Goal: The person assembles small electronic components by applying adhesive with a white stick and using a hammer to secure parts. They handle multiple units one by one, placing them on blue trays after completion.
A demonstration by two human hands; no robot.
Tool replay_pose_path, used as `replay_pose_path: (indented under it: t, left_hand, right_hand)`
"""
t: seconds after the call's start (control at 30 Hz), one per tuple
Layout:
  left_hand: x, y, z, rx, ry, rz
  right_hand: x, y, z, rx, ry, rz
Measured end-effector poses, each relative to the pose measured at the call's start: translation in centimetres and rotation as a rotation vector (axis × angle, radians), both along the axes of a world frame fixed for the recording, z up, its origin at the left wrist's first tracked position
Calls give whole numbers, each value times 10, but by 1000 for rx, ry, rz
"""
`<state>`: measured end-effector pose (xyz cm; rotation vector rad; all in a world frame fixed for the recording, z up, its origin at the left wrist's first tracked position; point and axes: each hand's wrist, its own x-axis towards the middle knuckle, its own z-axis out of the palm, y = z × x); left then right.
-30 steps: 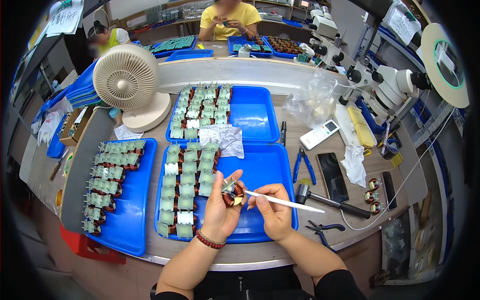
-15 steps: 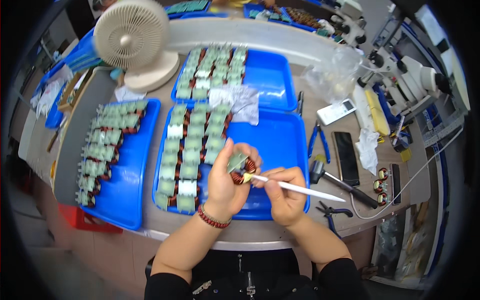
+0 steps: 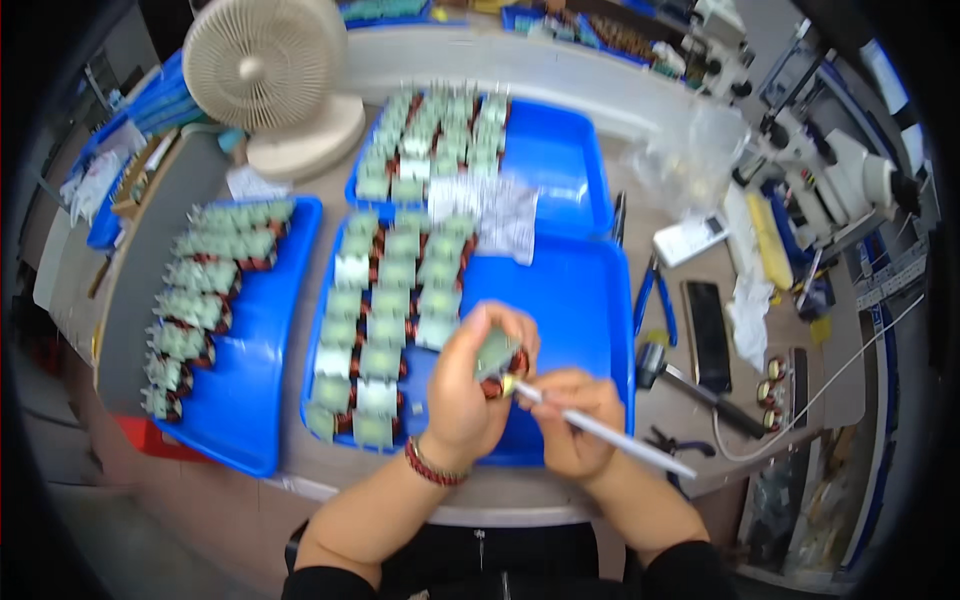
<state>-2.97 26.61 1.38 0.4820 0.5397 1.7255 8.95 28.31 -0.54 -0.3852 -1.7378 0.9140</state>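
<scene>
My left hand (image 3: 462, 395) is closed around a toroidal coil (image 3: 497, 355) with copper-brown windings and a pale green board, held above the middle blue tray. A slim white pen-like stick (image 3: 630, 443) sits pinched in my right hand (image 3: 578, 428). Its tip meets a small yellowish spot at the coil's lower edge; the exact contact is blurred. Under my hands, the middle blue tray (image 3: 560, 290) has rows of similar coils with green boards (image 3: 390, 325) on its left side. Part of the held coil is hidden by my left fingers.
Another blue tray (image 3: 262, 370) of coils lies left, and a third (image 3: 550, 160) lies behind. A beige fan (image 3: 265, 70) stands back left. To the right are blue-handled pliers (image 3: 655, 305), a hammer (image 3: 700, 393), a phone (image 3: 708, 335), small coils (image 3: 770, 395) and a microscope (image 3: 850, 180).
The view has shifted slightly. Both hands still hold the coil and the stick together, and the stick now slopes more steeply down to the right.
</scene>
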Motion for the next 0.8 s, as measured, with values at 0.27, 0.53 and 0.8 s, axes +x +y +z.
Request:
replay_pose_path:
  t: [0.27, 0.53, 0.8]
  left_hand:
    - [2, -4, 3, -74, -149, -28]
    - [17, -6, -2, -278, -26, 184]
    - [25, -8, -14, -268, 131, 267]
  right_hand:
    - [0, 3, 3, 92, -57, 16]
    - [-1, 4, 3, 20, -158, -31]
    - [1, 3, 5, -117, -354, -54]
